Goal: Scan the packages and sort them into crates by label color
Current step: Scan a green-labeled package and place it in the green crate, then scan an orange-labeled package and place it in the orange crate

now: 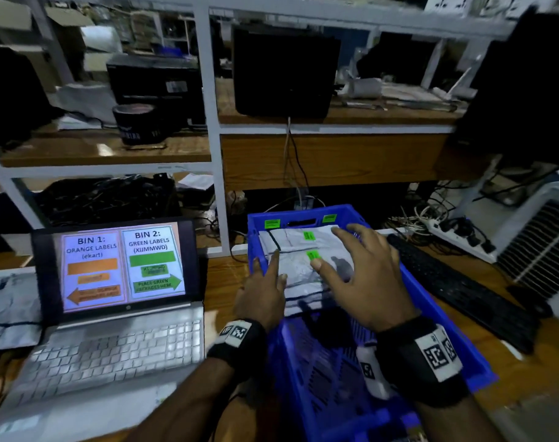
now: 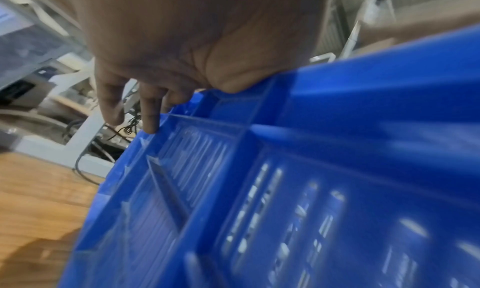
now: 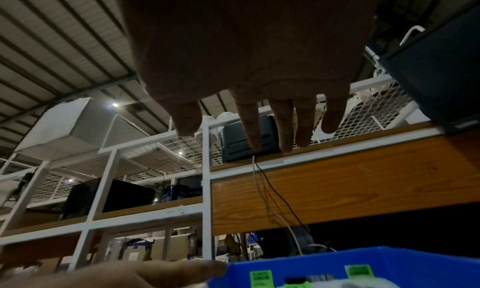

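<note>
A blue crate (image 1: pixel 303 213) stands on the wooden table, right of centre, with green stickers on its far wall. Inside at the far end lie flat grey packages (image 1: pixel 300 272), the top one bearing a green label (image 1: pixel 313 255). My left hand (image 1: pixel 267 282) reaches over the crate's left rim with straight fingers at the package's left edge. My right hand (image 1: pixel 364 275) hovers spread over the packages and holds nothing. The left wrist view shows the left hand (image 2: pixel 187 46) against the crate (image 2: pixel 337 149). The right wrist view shows the right hand (image 3: pixel 246 56) empty above the crate (image 3: pixel 415 261).
An open laptop (image 1: pixel 121 266) at the left shows bin 1 for orange labels and bin 2 for green labels. A black keyboard (image 1: pixel 463 288) lies right of the crate, with a power strip (image 1: pixel 456 234) and cables behind. Grey bags (image 1: pixel 7 301) lie at the far left. Metal shelving stands behind.
</note>
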Action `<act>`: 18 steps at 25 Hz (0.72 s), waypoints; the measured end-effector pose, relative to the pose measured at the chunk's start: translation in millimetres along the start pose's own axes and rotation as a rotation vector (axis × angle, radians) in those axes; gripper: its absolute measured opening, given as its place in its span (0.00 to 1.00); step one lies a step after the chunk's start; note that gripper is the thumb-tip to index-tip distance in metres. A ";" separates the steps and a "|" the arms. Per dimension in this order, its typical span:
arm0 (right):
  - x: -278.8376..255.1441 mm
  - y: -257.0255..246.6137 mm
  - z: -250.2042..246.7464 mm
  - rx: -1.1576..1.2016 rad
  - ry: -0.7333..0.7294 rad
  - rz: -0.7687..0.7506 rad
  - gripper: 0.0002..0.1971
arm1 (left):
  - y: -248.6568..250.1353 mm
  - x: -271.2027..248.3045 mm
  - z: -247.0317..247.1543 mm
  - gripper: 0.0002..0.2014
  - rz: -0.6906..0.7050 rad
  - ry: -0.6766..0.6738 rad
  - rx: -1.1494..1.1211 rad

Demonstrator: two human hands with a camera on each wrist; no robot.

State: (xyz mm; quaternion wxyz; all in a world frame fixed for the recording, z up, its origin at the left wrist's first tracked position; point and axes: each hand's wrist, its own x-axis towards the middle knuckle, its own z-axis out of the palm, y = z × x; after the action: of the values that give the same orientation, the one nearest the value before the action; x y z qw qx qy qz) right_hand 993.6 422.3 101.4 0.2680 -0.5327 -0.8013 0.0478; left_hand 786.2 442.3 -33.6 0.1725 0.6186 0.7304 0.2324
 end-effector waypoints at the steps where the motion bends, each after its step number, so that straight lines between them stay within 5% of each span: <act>1: -10.6 -11.6 -5.7 -0.010 0.012 -0.010 0.41 | 0.5 -5.1 -4.7 0.33 -0.005 -0.002 -0.027; 7: -105.0 -94.1 -21.3 -0.017 0.096 -0.034 0.37 | -25.1 -143.8 -60.7 0.31 0.031 0.190 -0.282; 18: -257.9 -298.0 57.3 0.231 0.002 -0.014 0.33 | -217.3 -380.3 -188.5 0.24 -0.171 0.442 -0.343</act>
State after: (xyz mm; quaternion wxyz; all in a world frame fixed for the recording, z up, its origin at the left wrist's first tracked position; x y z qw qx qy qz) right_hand 793.8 80.0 63.0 0.3288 -0.4925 -0.7940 0.1375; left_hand 572.2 16.9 -10.3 0.1303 0.4511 0.7498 0.4662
